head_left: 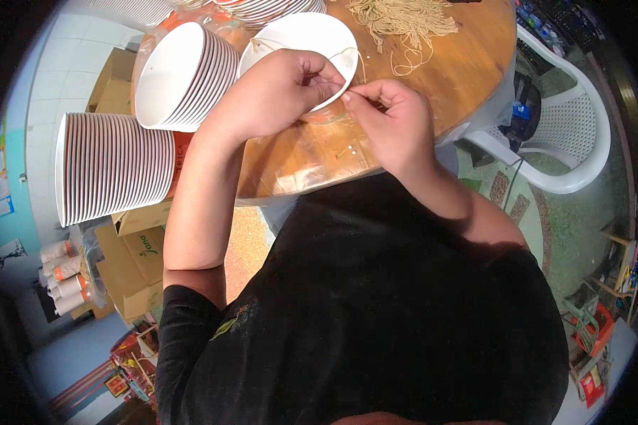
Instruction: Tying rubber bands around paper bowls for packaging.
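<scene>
A white paper tub (301, 32) lies tipped on the table, its open mouth facing me. My left hand (283, 92) reaches across that mouth, thumb and fingers pinched together at the near right rim. Just right of it, my right hand (397, 124) closes thumb and forefinger at the same rim, the two sets of fingertips almost touching. A thin tan string (364, 65) runs down to the right fingertips, and another tan string (262, 44) shows inside the tub by its upper left wall. What lies exactly between the left fingertips is hidden.
Nested white tubs (181, 78) lean left of my left hand; another long stack (113, 166) sits at the table's left edge. A tan string bundle (404, 21) rests at the far side of the wooden table (283, 166). A white plastic chair (567, 134) stands right.
</scene>
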A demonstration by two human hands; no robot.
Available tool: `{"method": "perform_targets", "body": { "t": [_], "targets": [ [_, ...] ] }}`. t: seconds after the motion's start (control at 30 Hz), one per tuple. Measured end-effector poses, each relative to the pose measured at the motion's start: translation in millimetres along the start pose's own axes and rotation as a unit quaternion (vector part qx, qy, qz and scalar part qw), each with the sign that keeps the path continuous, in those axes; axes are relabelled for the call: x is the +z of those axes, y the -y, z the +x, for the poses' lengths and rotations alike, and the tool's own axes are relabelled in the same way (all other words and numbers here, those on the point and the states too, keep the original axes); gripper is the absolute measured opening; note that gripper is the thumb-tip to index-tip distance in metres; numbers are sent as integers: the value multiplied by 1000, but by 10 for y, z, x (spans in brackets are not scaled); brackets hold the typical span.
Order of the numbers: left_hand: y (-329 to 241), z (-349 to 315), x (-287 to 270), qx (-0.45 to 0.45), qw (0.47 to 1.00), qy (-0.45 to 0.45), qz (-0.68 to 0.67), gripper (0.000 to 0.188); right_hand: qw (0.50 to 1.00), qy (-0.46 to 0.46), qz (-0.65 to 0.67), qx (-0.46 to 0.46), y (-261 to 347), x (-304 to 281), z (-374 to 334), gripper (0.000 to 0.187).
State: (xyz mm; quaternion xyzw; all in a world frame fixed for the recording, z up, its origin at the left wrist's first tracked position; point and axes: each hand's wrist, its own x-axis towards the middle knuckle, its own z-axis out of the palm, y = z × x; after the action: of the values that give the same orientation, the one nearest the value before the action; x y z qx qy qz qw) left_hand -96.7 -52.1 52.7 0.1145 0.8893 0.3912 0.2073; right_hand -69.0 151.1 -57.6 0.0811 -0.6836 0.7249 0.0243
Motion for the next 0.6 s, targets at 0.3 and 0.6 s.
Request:
{"method": "perform_targets", "body": {
  "t": [0.3,0.6],
  "targets": [
    [-25,-60,113,72,994,-46,74,12,993,-8,104,-52,-36,-15,47,13],
    [-116,-194,291,214,919,-226,242,10,970,109,205,-68,353,-238,454,10]
  ]
}}
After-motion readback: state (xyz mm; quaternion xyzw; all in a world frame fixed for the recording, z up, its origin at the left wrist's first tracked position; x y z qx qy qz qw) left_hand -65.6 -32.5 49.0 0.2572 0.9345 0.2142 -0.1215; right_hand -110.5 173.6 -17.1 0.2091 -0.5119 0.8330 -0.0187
